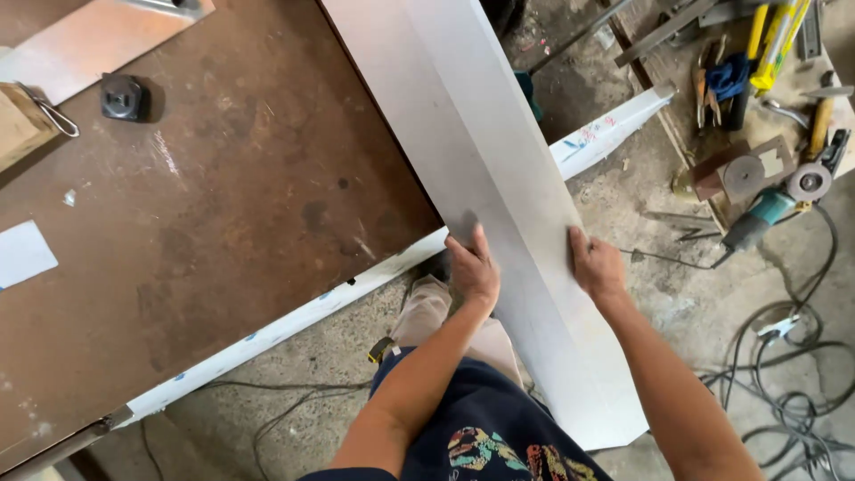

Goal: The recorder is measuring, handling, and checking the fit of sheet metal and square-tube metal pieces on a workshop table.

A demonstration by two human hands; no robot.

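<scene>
A long folded sheet of pale grey metal (481,134) runs from the top of the view down past the edge of a rusty brown steel table (223,205). My left hand (474,267) grips the sheet's left edge where it leaves the table. On the sheet's right edge, my right hand (595,265) holds with its fingers on the upper face. The sheet's lower end (606,410) hangs free over the concrete floor beside my legs.
A black tape measure (123,98) lies on the table at upper left, near a wooden block (20,125). A long white profile (285,325) runs under the table edge. An angle grinder (775,200), hand tools and tangled cables (793,392) lie on the floor at right.
</scene>
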